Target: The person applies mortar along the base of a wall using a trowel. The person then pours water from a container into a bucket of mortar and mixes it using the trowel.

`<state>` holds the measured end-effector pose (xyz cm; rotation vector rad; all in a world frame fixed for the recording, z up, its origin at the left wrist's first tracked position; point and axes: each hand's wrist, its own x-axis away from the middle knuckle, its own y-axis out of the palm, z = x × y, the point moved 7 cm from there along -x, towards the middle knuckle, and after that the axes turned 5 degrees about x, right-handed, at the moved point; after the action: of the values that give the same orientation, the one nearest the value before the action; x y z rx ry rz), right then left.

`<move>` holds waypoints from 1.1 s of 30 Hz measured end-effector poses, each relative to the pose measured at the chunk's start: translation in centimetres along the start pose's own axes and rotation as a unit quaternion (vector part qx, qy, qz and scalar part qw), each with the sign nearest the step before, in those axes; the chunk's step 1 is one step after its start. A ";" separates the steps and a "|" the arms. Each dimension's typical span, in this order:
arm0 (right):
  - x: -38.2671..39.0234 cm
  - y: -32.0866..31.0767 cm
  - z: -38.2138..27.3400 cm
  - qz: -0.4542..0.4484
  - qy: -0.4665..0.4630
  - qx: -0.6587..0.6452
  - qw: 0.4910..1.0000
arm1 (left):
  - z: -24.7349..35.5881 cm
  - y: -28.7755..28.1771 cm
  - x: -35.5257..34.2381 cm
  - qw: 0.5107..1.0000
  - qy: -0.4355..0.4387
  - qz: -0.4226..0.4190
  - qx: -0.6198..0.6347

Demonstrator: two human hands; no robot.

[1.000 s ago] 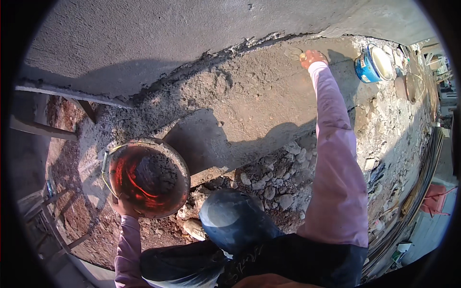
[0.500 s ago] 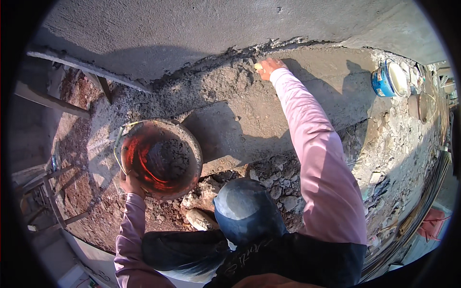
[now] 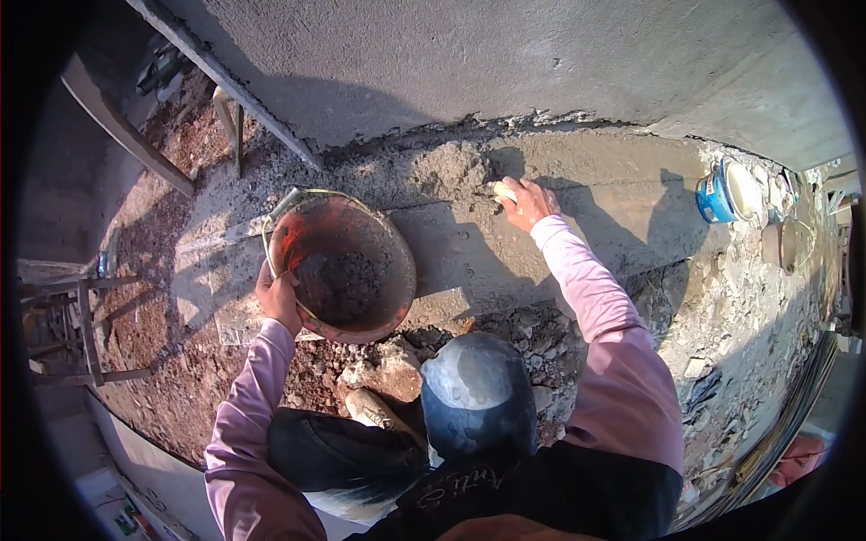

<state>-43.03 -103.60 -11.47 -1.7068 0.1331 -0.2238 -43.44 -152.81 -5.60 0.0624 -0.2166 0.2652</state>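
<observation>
Toward the wall (image 3: pixel 541 63) the bucket (image 3: pixel 368 233) has moved (left hand (image 3: pixel 280 296) gripping it, right hand (image 3: pixel 533 206) clasping a handle (image 3: pixel 505 190))

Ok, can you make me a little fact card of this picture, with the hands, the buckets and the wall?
Left hand: gripping the left rim of the reddish bucket
Right hand: holding a pale yellow handle; the tool's other end is unclear
Inside reddish bucket: lumpy grey mix
Left of right hand: rough grey heap
Far right: blue pail
Behind: grey wall
</observation>
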 end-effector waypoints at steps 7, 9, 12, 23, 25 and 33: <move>10.8 -4.4 -12.0 0.058 -0.307 -0.090 0.946 | 0.5 4.8 0.2 0.999 0.027 -0.043 0.021; 8.8 -5.8 -8.5 0.142 -0.222 -0.113 0.958 | 0.4 4.6 0.5 0.998 0.042 -0.042 0.013; 0.8 -5.2 3.8 0.094 0.044 0.009 0.995 | 0.4 2.6 0.9 0.998 0.066 -0.017 -0.017; -12.6 1.2 4.7 -0.054 0.022 0.108 0.992 | -0.4 -1.2 0.1 0.999 0.013 -0.004 -0.034; -13.6 1.6 3.8 -0.055 0.009 0.104 0.993 | -0.6 -1.1 0.3 0.999 0.001 -0.007 -0.044; -6.1 4.0 0.1 0.026 -0.180 0.100 0.978 | 0.1 -1.0 -0.7 1.000 0.018 -0.019 -0.016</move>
<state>-48.76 -102.80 -15.87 -1.5144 -0.1100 0.1109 -43.81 -153.97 -5.67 0.0296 -0.1846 0.2255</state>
